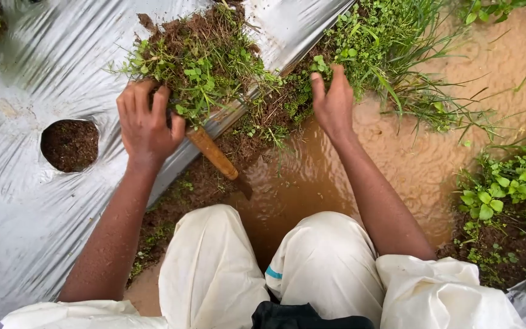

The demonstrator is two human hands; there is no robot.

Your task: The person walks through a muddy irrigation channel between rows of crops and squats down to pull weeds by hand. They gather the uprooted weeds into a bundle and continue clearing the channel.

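The left hand (147,125) lies palm down on a clump of weeds and soil (199,58) that sits on the silver plastic sheet (38,73), near the sheet's lower right edge. Its fingers curl into the greenery, gripping the clump's near side. A wooden handle (213,152) pokes out from under this hand and slants down past the sheet's edge, its dark end over the muddy water (409,158); whether the hand actually grips it cannot be told.

The right hand (333,103) is open, fingers spread and pointing up, pressed against the weeds (372,36) growing along the strip of soil where the sheet ends. The two hands are apart, with a band of weedy earth between them.

A round hole (70,144) in the sheet, left of the left hand, shows dark soil. The person's knees in pale trousers (214,268) sit above the water.
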